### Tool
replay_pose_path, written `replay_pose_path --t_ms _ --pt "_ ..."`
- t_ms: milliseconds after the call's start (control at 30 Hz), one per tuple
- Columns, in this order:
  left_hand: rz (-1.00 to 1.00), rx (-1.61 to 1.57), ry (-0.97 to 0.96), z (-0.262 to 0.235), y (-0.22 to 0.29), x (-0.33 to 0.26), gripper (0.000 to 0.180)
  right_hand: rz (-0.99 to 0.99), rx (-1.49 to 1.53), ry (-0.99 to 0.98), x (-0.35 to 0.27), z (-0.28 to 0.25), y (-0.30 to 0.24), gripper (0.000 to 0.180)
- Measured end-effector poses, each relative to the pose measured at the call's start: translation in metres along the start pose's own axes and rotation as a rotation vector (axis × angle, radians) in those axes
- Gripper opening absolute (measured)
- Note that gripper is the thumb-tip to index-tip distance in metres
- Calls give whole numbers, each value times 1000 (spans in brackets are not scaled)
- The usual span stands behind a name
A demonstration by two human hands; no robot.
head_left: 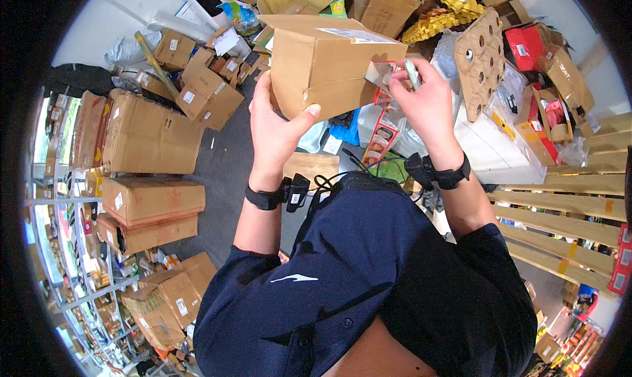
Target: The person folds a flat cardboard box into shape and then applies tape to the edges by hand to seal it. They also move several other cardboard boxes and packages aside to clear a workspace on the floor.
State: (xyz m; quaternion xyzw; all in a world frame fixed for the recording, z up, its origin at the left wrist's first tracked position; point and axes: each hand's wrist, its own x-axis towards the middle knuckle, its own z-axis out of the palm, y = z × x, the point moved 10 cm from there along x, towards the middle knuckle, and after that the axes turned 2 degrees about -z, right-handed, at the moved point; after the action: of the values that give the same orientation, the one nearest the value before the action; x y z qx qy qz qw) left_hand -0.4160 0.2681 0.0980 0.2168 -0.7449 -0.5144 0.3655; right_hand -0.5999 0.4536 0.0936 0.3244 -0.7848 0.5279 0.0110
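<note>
the left hand (276, 124) is gripping a brown cardboard box (326, 64) from below, thumb pressing its near face, holding it raised in front of the chest. the right hand (426, 100) is closing its fingers around a small pale green tool (413, 73) at the box's right corner, beside peeling tape (378, 73). beneath both hands, stacked cartons (148, 140) are lying on the floor.

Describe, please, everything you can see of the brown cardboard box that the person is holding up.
The brown cardboard box is plain corrugated board, held up in the air and tilted, with a white label on its upper face. The left hand grips its lower near corner, thumb across the front face. The right hand touches its right end, holding a small pale object there.
</note>
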Motion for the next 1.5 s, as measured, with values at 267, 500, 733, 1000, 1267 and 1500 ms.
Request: replay_pose_path --t_ms 267,500,733,1000,1267,1500 --pt "46 52 28 12 11 -13 77 -59 -95 186 -11 7 -8 25" --pt "-8 5 54 17 12 -18 71 -81 -74 181 -23 8 -11 26" --pt "-59 -12 -96 28 6 -19 74 21 68 121 -21 1 8 19" --pt "-7 24 -74 23 -27 -17 89 -128 11 23 -15 -10 -4 30" --pt "19 140 -99 19 -20 -18 91 141 135 -183 -18 9 30 32" --pt "37 141 -130 14 -17 -17 89 -11 30 -228 -19 12 13 26"
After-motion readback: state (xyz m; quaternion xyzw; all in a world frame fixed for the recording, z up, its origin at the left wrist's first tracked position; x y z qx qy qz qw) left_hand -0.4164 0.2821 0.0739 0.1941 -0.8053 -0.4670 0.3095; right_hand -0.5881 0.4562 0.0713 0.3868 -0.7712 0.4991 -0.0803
